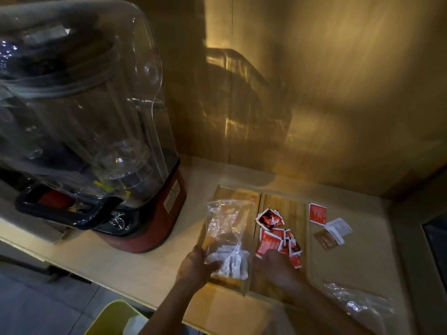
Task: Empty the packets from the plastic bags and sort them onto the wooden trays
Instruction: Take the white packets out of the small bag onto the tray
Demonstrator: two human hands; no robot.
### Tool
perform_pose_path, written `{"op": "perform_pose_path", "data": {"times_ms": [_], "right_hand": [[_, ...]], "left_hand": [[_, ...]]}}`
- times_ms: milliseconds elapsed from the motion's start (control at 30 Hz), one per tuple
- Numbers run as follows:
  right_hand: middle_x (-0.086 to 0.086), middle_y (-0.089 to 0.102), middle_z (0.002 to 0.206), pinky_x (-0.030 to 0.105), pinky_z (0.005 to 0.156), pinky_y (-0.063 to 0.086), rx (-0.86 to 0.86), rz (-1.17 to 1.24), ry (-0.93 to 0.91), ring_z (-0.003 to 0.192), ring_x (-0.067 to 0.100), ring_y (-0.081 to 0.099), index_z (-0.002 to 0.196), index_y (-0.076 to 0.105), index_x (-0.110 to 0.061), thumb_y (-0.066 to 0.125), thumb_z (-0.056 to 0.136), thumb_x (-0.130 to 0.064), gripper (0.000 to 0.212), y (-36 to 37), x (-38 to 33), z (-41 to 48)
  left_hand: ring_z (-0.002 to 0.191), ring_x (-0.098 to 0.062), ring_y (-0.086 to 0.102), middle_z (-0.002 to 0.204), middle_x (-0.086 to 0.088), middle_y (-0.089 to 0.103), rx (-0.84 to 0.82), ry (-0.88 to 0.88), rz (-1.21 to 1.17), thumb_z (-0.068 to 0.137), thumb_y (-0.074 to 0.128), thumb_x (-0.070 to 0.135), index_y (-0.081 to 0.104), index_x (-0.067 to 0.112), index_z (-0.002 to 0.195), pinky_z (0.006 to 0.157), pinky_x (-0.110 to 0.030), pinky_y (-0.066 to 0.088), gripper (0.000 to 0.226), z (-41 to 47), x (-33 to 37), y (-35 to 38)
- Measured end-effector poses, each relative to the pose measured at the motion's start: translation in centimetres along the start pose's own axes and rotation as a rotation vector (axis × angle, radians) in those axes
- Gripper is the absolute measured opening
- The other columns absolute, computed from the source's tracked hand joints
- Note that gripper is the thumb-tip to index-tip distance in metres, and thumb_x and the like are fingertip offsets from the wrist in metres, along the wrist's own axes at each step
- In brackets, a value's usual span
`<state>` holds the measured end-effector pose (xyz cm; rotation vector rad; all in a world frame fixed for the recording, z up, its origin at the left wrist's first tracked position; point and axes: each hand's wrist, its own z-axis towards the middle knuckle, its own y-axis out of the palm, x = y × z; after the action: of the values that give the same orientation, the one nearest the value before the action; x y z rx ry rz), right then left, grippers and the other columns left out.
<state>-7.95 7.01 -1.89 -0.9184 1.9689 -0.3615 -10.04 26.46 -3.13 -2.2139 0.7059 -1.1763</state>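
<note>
We are looking steeply down from head height, close over the tabletop (125, 267), facing the wall (314, 93) behind it.

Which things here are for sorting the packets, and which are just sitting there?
For the job: clear plastic bag of white packets, red packets, two wooden trays, loose packets on the counter, empty clear bag.

Just there: big red-based blender under a clear cover, yellow chair.

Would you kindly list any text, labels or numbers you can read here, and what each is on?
No text is legible.
Blender label: print too small and blurred.
Red packets: white print and a graphic, unreadable.
White packet on the counter: faint lines, unreadable.
Brown packet: no readable marking.
</note>
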Motion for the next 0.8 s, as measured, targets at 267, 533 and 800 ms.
{"op": "perform_pose_path", "data": {"times_ms": [267,533,800], "right_hand": [[0.0,0.039,0.049,0.017,0.033,0.024,-0.147,0.311,0.104,0.036,0.008,0.033,0.058,0.049,-0.014,0.054,0.089,-0.017,0.032,0.6,0.1,-1.6],[-0.004,0.044,0.044,0.02,0.041,0.021,-0.19,0.782,0.11,0.039,0.01,0.033,0.069,0.064,-0.012,0.057,0.085,-0.01,0.017,-1.6,-1.1,-2.5],[-0.002,0.044,0.044,0.017,0.036,0.023,-0.226,0.926,0.24,0.038,0.01,0.033,0.066,0.059,-0.01,0.054,0.084,-0.01,0.019,-0.9,-0.9,-2.4]], "left_hand": [[0.066,-0.026,0.059,0.072,-0.011,0.062,0.01,-0.091,-0.248,0.081,0.062,0.012,0.058,0.009,0.071,0.068,-0.041,0.052,0.011,-0.2,-0.5,0.1],[0.054,-0.021,0.057,0.07,-0.012,0.059,0.035,-0.146,-0.697,0.088,0.046,0.0,0.05,0.01,0.073,0.041,-0.025,0.051,0.018,-1.0,2.2,-1.7],[0.068,-0.023,0.057,0.071,-0.018,0.059,-0.193,-0.279,-0.97,0.087,0.054,0.002,0.062,-0.004,0.077,0.06,-0.026,0.054,0.014,-2.1,1.5,-2.0]]}}
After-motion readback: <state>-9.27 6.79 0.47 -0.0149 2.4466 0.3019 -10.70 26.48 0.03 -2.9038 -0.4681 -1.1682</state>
